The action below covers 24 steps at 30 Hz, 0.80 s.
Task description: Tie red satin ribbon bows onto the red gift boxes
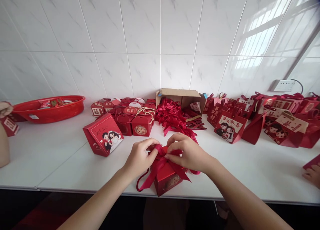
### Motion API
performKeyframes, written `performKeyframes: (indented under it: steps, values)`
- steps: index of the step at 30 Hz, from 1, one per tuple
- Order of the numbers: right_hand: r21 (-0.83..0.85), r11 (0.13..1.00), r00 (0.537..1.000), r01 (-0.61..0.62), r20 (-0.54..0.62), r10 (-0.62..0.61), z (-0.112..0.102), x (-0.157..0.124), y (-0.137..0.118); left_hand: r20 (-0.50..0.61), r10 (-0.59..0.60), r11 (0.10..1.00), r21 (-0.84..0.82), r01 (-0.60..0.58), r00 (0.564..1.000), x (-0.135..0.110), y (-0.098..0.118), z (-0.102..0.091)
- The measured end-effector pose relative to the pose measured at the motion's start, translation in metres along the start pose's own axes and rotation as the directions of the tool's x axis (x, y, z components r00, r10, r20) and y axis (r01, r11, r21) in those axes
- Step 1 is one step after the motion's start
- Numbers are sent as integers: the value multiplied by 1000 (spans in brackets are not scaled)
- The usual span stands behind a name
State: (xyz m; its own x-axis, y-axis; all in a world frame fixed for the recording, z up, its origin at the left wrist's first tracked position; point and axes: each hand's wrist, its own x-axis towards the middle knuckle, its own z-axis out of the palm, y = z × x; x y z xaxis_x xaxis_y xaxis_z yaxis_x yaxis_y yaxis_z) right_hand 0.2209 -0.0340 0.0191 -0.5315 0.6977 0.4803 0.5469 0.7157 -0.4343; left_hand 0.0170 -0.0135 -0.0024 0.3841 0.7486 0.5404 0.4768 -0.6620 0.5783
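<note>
A red gift box sits at the table's front edge, between my two hands. A red satin ribbon is looped into a bow at its top. My left hand pinches the bow's left loop between thumb and fingers. Fingers of my right hand are closed on the ribbon near the knot, at the right loop. A dark red cord handle hangs at the box's left side. Behind and to the left stands another red box with a bride and groom print, tilted and untouched.
A cardboard box spills red ribbons at the back. Several small red boxes stand left of it; finished-looking gift boxes crowd the right. A red basin stands far left. Other people's hands show at both sides.
</note>
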Motion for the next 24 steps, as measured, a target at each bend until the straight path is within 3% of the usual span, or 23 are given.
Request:
performKeyframes:
  steps: [9,18,24]
  values:
    - [13,1000,995,11,96,-12,2,8,-1,-38,-88,995,-43,86,995,4,-4,4]
    - [46,999,993,-7,114,1,7,10,-2,-70,-123,990,-77,118,990,5,-4,8]
    - [93,995,995,-37,100,27,3,6,1,-26,-141,979,-155,136,990,5,-8,8]
